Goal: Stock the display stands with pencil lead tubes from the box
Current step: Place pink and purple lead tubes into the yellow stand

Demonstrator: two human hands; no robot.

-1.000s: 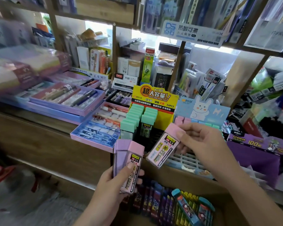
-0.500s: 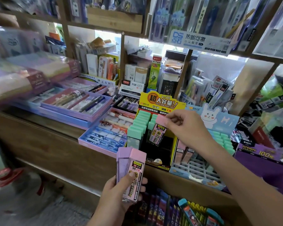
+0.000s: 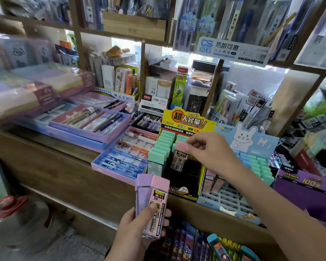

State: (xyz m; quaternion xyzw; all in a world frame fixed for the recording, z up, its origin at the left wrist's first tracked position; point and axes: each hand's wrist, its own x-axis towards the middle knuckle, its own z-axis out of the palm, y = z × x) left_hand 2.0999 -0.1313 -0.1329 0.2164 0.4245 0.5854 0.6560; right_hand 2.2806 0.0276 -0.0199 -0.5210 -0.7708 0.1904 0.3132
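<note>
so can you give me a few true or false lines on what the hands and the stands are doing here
1. The right hand pinches a pink-capped tube by its cap, over the yellow stand. True.
2. The left hand is empty. False: it grips two tubes, one with a purple cap and one with a pink cap.
3. The yellow stand holds rows of green-capped tubes. True.
4. The bunny stand sits to the left of the yellow stand. False: it sits to the right of it.
</note>
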